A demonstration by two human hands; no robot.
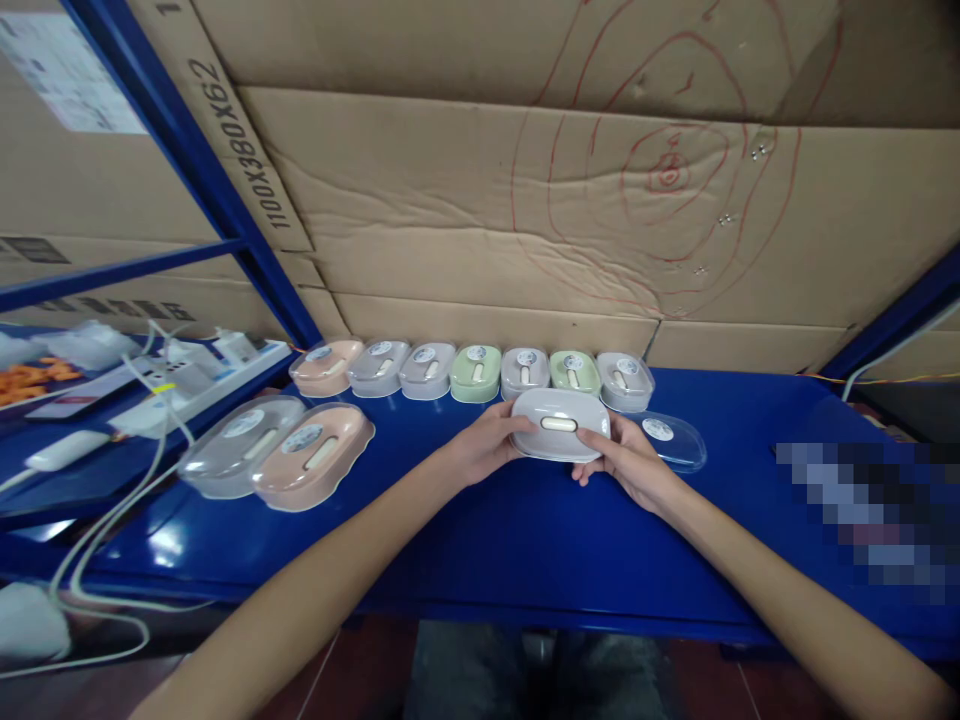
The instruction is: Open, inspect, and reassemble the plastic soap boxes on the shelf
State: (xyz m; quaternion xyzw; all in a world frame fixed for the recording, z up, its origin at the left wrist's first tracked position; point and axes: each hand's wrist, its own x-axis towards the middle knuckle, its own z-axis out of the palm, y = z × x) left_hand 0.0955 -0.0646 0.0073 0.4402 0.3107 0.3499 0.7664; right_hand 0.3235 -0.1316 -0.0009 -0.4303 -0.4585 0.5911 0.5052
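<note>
Between my two hands is a pale grey oval plastic case (561,445), raised above the blue table with its top tilted toward me. A white bar in a dark slot lies at the middle of its top. My left hand (491,440) grips the left end, thumb on top. My right hand (626,455) holds the right end, its thumb beside the slot and some fingers beneath. Just behind my right hand a clear oval cover (675,442) with a round sticker lies on the table.
Along the cardboard wall (450,180) stands a row of similar covered cases, including a green one (475,374) and a peach one (325,368). Nearer on the left sit a grey case (232,455) and a peach case (313,458). White cables and a power strip (202,390) lie farther left.
</note>
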